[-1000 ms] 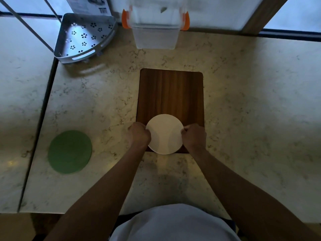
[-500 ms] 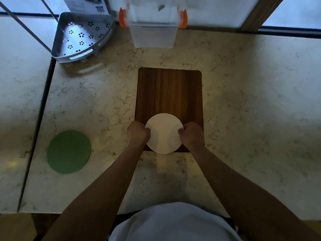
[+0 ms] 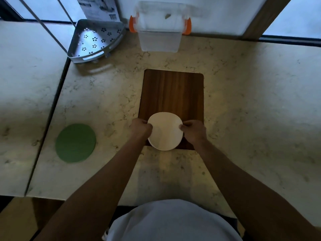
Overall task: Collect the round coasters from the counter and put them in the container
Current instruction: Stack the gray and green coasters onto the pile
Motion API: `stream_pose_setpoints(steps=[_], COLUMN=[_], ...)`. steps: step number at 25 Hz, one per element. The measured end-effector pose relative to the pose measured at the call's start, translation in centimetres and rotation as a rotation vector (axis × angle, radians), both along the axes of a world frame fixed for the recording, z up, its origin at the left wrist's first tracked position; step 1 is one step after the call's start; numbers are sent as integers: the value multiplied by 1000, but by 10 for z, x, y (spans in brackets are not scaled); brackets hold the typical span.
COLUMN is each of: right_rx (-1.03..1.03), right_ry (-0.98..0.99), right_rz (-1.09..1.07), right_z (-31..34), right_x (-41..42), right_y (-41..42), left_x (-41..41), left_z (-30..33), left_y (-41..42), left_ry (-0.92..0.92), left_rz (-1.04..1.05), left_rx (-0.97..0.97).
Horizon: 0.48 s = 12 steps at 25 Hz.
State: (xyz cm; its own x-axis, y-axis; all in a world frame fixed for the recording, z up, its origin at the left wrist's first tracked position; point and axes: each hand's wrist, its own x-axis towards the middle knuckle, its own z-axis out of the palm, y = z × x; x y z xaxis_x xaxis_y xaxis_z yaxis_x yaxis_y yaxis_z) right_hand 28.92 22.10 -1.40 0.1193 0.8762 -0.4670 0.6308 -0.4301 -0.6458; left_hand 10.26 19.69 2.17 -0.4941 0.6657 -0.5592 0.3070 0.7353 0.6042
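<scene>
A round white coaster [image 3: 165, 131] is held over the near end of a dark wooden board [image 3: 173, 94]. My left hand [image 3: 140, 127] grips its left edge and my right hand [image 3: 193, 130] pinches its right edge. The coaster's far edge looks slightly bent between the hands. A round green coaster [image 3: 75, 143] lies flat on the counter to the left, apart from both hands. A clear plastic container [image 3: 159, 34] with orange clips stands at the back of the counter, beyond the board.
A grey perforated corner shelf [image 3: 94, 40] sits at the back left beside a printed box [image 3: 99, 7]. A seam [image 3: 50, 115] splits the marble counter on the left. The counter's front edge runs just before my torso.
Both hands have stayed on the white coaster's edges, and the coaster now looks slightly squeezed. The camera has tilted a little, showing more of the container.
</scene>
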Motion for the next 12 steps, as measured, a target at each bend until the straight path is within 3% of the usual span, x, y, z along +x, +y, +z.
stream_pose_setpoints(steps=[5, 12], right_rx=[-45, -85], right_ry=[148, 262], right_rz=[-30, 110], right_z=[12, 30], right_x=[-3, -41], right_y=[-11, -37], left_x=[-11, -52], left_z=[16, 34], left_y=[-33, -77], left_ry=[-20, -22], left_rz=[81, 177], left_rx=[50, 80])
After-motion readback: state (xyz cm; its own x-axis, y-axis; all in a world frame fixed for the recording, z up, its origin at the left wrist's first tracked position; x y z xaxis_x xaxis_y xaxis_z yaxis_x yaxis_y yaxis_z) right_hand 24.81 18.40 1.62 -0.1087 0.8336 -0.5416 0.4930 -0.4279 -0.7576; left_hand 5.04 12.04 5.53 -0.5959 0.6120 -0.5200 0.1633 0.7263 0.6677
